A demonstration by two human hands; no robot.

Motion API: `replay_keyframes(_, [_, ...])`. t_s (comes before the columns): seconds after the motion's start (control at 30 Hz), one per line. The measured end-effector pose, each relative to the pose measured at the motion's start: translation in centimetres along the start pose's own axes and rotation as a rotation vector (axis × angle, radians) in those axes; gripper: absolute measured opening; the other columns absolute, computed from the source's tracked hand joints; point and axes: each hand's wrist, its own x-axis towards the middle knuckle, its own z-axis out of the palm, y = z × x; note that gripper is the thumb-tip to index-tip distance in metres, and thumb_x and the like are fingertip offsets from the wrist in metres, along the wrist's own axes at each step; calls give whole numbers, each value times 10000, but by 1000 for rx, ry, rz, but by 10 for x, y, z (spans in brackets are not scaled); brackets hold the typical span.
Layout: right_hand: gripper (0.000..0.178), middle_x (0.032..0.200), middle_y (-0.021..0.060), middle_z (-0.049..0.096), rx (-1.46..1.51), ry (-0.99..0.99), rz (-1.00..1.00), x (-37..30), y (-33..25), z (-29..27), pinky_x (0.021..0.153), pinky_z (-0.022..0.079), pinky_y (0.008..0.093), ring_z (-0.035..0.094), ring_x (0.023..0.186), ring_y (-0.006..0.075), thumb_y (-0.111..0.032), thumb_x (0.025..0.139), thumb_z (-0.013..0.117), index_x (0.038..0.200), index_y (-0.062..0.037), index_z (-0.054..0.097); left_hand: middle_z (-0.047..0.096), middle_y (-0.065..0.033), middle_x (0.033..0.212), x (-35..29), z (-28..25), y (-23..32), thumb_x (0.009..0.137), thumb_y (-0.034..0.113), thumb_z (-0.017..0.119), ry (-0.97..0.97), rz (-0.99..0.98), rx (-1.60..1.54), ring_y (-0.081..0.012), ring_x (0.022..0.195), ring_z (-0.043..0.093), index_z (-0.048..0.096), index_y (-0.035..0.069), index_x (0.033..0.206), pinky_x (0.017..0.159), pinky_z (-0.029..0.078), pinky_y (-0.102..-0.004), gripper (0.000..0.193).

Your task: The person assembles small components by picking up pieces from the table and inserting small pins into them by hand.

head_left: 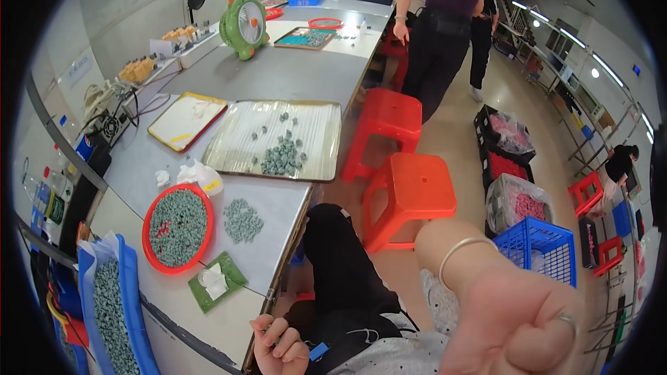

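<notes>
My left hand [281,342] is low in the picture, beside the table's near edge. Its fingers are curled in, and whatever they may hold is too small to make out. Close to the camera, my right hand [517,316] is raised with fingers bent inward, a bracelet on the wrist and a ring; any content is hidden. Nearest the left hand lies a green square pad [218,283] with white paper on it. Beyond it stands a round red tray [209,236] full of small grey-green pieces, beside a loose pile of pieces [242,221].
A metal-edged tray [323,135] with similar pieces lies farther up the table, beside a white bottle [210,179]. Blue bins [130,285] stand at left, a green fan [243,26] farther back. Red stools [410,184], a blue crate [549,239] and a walking person [445,35] are at right.
</notes>
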Motion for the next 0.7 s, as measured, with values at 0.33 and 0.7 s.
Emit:
replay_keyframes(0.33, [253,473,-54,301,1077,-973,-53,59,75,-50,439,167,257,266,422,67,26,466,523,492,-116,314,386,-17,774,-11,19,-3,963,190,394,-102,-157,379,-98,568,310,523,64,998,470,286,-208,184])
replay_keyframes(0.7, [225,636,77,520,389,-686,597,44,91,-183,485,368,268,488,530,165,-223,811,544,730,-13,537,313,23,635,-32,-1,29,970,240,372,-95,-117,524,-90,499,235,407,103,816,417,212,-225,209])
